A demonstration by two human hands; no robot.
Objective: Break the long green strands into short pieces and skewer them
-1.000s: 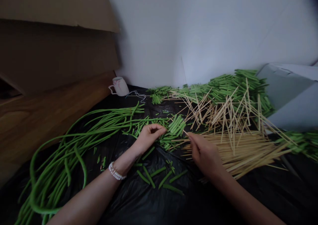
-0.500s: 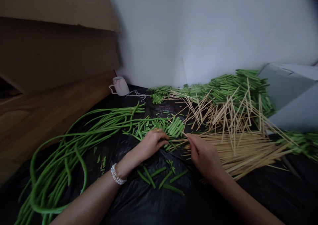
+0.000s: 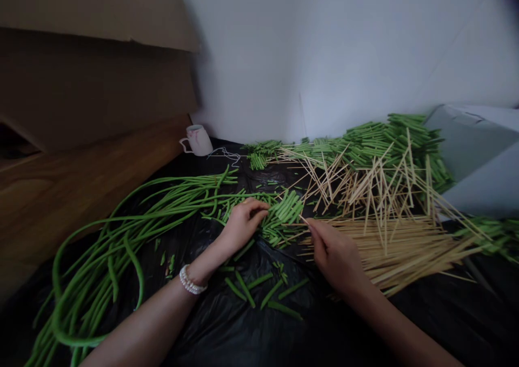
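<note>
My right hand (image 3: 335,252) pinches the end of a thin bamboo skewer (image 3: 303,218). Left of its fingertips, a row of cut long bean pieces (image 3: 288,207) lies side by side, apparently threaded on that skewer. My left hand (image 3: 244,222), with a pearl bracelet (image 3: 191,281) at the wrist, is closed with curled fingers at the row's left end. Whatever those fingers hold is hidden. Loose cut bean pieces (image 3: 279,236) lie between the hands, and a few more bean pieces (image 3: 265,280) are nearer me on the black plastic sheet (image 3: 243,340).
Long whole beans (image 3: 133,221) spread over the left side. Bare bamboo skewers (image 3: 397,248) lie in a pile at right, with filled bean skewers (image 3: 381,140) heaped behind. A white mug (image 3: 199,141) stands at the back, near cardboard (image 3: 101,80). A pale box (image 3: 478,151) is at far right.
My left hand has shifted slightly left and up, uncovering more of the bean pieces below the row. My right hand keeps its pinch in nearly the same place.
</note>
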